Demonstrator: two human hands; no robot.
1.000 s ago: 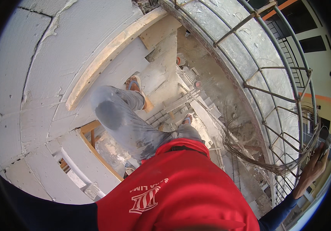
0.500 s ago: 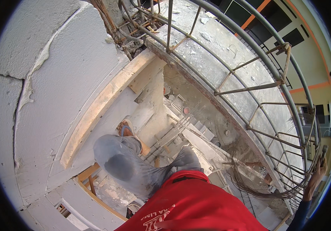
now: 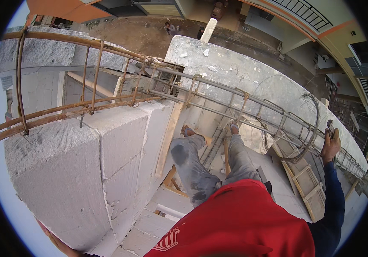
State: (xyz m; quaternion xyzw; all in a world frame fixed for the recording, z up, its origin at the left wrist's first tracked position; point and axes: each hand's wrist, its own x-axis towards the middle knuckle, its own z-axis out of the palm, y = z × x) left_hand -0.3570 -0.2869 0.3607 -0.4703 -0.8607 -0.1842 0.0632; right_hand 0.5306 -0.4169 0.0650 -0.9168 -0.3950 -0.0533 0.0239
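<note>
My right hand (image 3: pixel 331 146) is closed round a small dark metal tool that looks like pincers (image 3: pixel 330 125), its head sticking up above my fingers. It is beside the long steel rebar cage (image 3: pixel 252 99), near a bundle of thin tie wire (image 3: pixel 306 147) draped over the bars. My left hand (image 3: pixel 54 239) shows at the lower left, against the outer edge of the light grey block wall (image 3: pixel 59 184). Its fingers are mostly hidden or cut off there.
Rusty bars (image 3: pixel 64 112) run over the wall's top at left. A concrete slab (image 3: pixel 218 64) with rubble lies beyond the cage. Both my feet (image 3: pixel 188 130) stand high up on narrow supports. A timber-framed panel (image 3: pixel 304 184) leans at right. Far below, a person (image 3: pixel 169 29) is on the ground.
My view has swung left and outward, so the wall's top, the rusty bars and the ground show. My right hand, still holding the tool, appears higher, and my left hand has come into view.
</note>
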